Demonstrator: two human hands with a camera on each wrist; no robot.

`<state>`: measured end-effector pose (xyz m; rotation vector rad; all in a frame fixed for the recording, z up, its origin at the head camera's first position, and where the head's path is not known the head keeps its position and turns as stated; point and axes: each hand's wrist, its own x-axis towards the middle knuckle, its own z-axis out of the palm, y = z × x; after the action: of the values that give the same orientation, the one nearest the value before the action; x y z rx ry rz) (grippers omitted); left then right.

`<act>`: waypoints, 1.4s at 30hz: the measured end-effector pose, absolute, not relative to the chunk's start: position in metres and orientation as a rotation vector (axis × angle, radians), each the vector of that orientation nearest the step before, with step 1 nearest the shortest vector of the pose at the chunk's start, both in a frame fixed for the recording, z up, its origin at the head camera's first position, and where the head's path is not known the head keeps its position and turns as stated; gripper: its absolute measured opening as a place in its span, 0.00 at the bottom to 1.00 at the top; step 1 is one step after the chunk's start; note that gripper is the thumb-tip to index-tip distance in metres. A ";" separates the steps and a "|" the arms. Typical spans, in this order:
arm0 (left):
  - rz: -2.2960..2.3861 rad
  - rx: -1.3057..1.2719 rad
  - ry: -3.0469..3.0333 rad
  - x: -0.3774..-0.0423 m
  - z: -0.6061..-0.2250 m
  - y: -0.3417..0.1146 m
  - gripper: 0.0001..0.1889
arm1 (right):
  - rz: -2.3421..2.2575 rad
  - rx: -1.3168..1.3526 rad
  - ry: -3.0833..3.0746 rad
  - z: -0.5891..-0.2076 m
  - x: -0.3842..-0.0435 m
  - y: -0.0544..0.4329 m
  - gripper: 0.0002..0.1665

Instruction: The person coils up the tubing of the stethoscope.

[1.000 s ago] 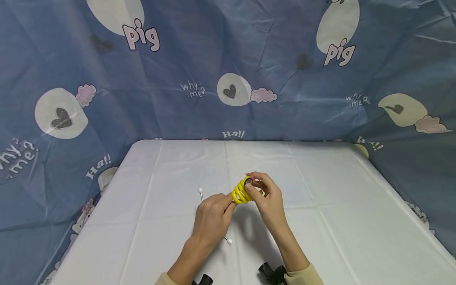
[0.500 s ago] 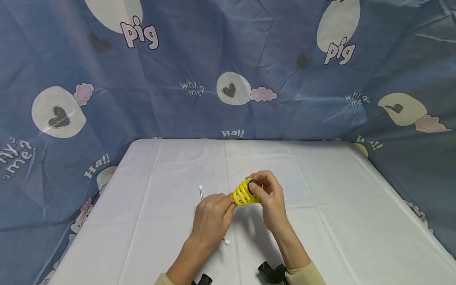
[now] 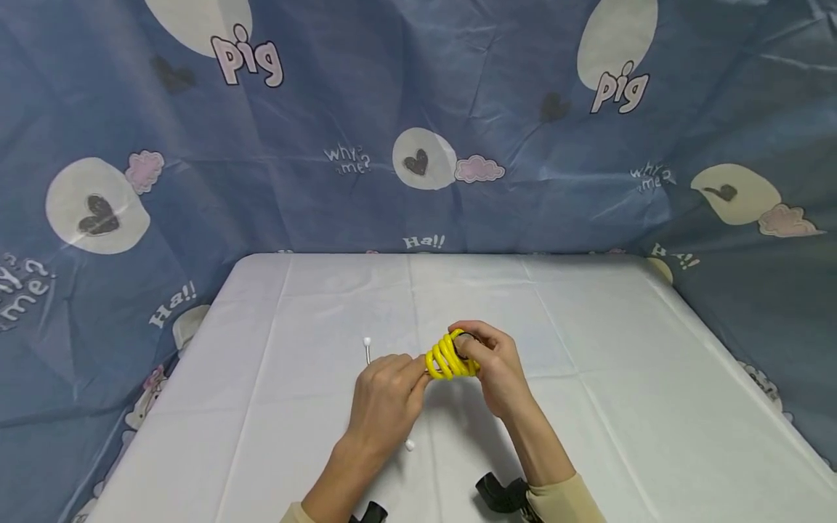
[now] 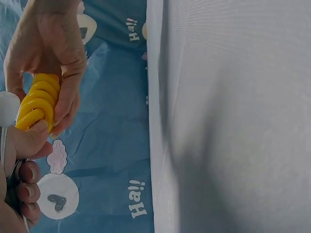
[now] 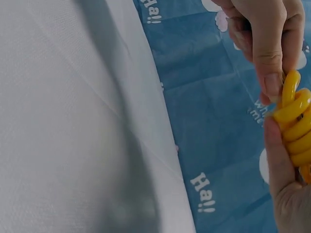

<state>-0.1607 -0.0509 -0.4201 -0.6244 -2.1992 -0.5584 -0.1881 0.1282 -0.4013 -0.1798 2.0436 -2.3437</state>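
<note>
In the head view, a glossy yellow coil point(image 3: 447, 358) is held in the air between both hands. My left hand point(image 3: 386, 396) pinches its narrow end between thumb and forefinger. The right hand point(image 3: 500, 363) holds the wide end, thumb across a dark ring there. A thin metal rod with white tips point(image 3: 368, 351) sticks out on both sides of the left hand. In the left wrist view, one white tip point(image 4: 8, 109) shows close up, and the left hand's other fingers point(image 4: 28, 192) curl round something dark, mostly hidden. The right wrist view shows the coil's point(image 5: 296, 109) end at the left fingertips.
A white cloth covers the table point(image 3: 608, 428) below the hands. Behind it hangs a blue printed sheet point(image 3: 523, 211). Black wrist mounts point(image 3: 502, 494) sit beside both forearms near the table's front.
My right thumb has slid over the dark ring at the coil's wide end, which showed more fully before. The rod's lower white tip has shifted slightly left. The left hand keeps its pinch.
</note>
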 end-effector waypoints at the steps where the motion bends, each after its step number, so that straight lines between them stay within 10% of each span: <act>1: -0.554 -0.628 -2.198 -0.161 -0.420 -0.051 0.04 | -2.351 -0.187 2.043 -0.402 -0.189 0.127 0.15; 20: -0.419 -0.708 -2.103 -0.161 -0.416 -0.055 0.04 | -2.445 -0.222 1.252 -0.408 -0.194 0.145 0.17; 42: -0.480 -0.691 -2.105 -0.164 -0.417 -0.060 0.03 | -2.478 -0.268 1.841 -0.404 -0.186 0.128 0.18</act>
<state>-0.1643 -0.0596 -0.4170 -0.6907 -2.1055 -0.4797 -0.1860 0.1280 -0.4042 -0.2678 1.8413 -2.4776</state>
